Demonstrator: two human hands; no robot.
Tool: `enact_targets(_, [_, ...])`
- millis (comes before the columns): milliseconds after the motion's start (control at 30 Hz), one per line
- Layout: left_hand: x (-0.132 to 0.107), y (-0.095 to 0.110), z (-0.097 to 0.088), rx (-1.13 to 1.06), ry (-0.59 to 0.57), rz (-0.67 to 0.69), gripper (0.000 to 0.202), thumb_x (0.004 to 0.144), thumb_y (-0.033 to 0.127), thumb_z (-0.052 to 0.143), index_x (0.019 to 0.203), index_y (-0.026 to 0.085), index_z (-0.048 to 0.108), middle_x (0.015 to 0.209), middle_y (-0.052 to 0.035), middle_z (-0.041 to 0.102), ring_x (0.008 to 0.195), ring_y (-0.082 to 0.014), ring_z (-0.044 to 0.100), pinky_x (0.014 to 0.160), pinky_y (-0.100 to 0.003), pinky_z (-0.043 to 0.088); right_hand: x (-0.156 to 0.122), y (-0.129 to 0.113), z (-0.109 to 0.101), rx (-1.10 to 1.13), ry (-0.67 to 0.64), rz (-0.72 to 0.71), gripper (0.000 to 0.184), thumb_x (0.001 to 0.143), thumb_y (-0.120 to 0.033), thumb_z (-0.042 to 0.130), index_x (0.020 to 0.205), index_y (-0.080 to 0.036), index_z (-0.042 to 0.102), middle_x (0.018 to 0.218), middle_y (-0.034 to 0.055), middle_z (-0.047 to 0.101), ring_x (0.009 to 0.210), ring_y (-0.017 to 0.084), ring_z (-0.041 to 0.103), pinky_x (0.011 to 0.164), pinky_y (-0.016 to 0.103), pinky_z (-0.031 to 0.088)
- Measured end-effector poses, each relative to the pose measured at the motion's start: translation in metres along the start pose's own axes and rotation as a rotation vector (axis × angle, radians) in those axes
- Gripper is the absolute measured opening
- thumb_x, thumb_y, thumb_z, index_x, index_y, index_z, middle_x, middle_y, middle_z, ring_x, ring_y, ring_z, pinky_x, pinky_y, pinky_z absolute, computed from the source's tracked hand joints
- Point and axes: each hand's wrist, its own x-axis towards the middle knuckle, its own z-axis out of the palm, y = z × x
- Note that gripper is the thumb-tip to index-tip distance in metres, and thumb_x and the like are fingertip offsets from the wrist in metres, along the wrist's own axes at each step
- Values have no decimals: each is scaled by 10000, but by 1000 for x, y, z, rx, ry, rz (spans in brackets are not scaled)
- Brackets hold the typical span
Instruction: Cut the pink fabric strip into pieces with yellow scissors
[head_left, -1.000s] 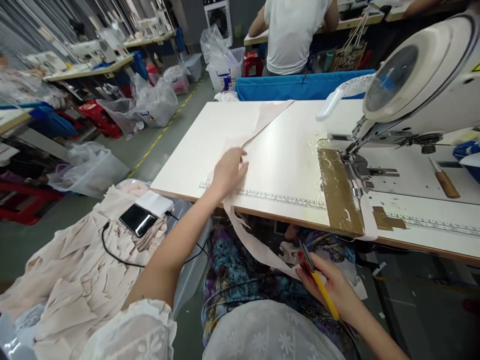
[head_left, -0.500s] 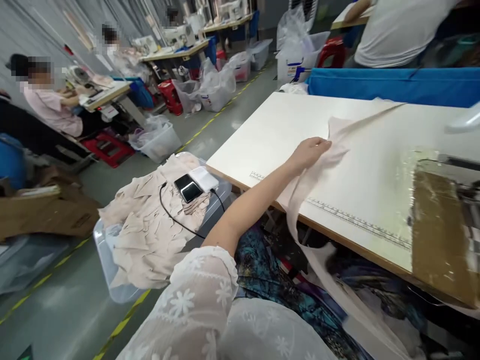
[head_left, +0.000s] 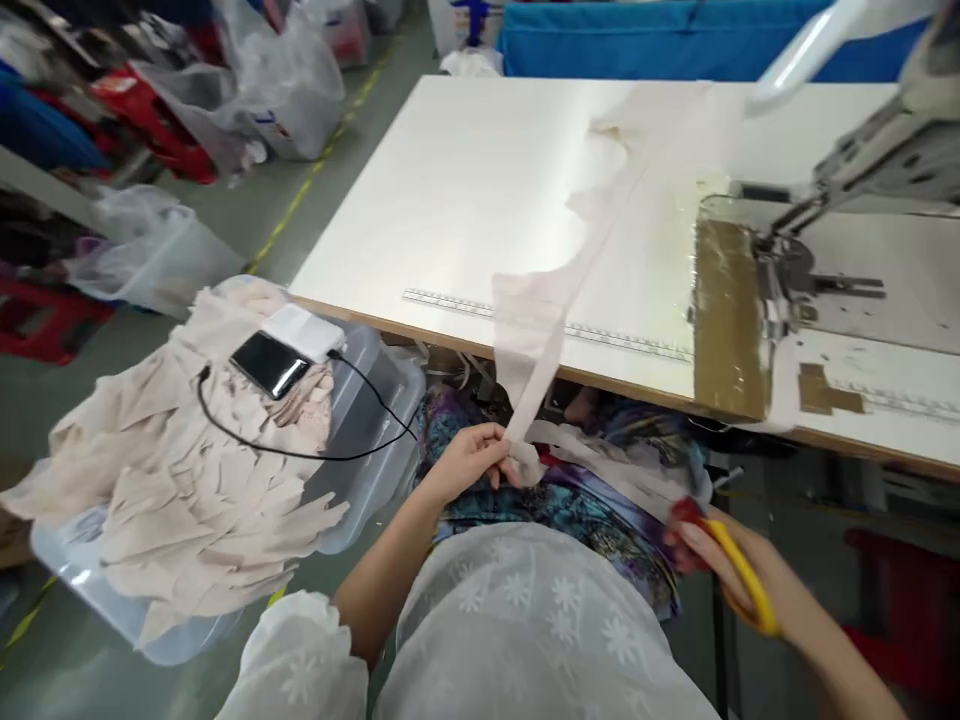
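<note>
Before the white counter (head_left: 450, 180), the left fingers (head_left: 489, 440) pinched a limp, pale cloth strip (head_left: 536, 390); the right fingers (head_left: 707, 548) wrapped yellow-handled scissors (head_left: 741, 566). The counter's ruler numerals were unreadable.

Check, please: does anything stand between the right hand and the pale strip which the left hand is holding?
Nothing solid visibly blocks the way. Loose pale fabric lies between the right hand and the strip in the left hand, across the lap.

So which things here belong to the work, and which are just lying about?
Likely the work:
pale fabric strip, in the left hand
yellow-handled scissors, in the right hand
similar fabric pieces, heaped over the tub

Apparently just lying about:
smartphone
white power bank
black cable
</note>
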Motion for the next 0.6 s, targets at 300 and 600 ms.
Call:
enact_targets(300, [-10,-7,22,-92,52,-75,484,750,576,760,924,137,653,960,-128,756,904,-257,742,705,-282,587,72,-49,44,95,-764,-104,512,905,-672,554,681,-219,472,613,-37,394,521,126,375,432,235,327])
enact_targets(600, [-13,-12,31,-123,93,-90,537,694,612,786,891,131,650,774,-98,751,783,-257,752,688,-305,600,87,-58,49,-274,-792,-235,574,912,-747,406,661,-231,388,565,-27,388,488,138,348,480,282,224])
